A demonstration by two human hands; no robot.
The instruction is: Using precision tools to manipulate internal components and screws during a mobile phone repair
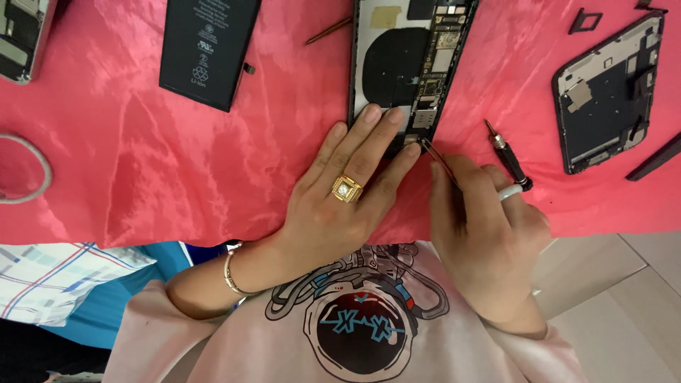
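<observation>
An opened phone body [408,67] lies on the red cloth [142,163]. The left hand [340,206] presses flat on its lower edge, fingers spread. The right hand [486,227] is clamped around a thin tool [440,159], tip at the phone's bottom corner. A black screwdriver [509,156] lies just beside it.

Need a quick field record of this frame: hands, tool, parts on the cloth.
surface: red cloth
left hand: fingers pressed flat on the lower end of the opened phone body
right hand: grips a thin tool, tip at the phone's bottom edge
spare tool: small screwdriver lying beside the right hand
loose parts: black battery upper left; second opened phone at right
</observation>
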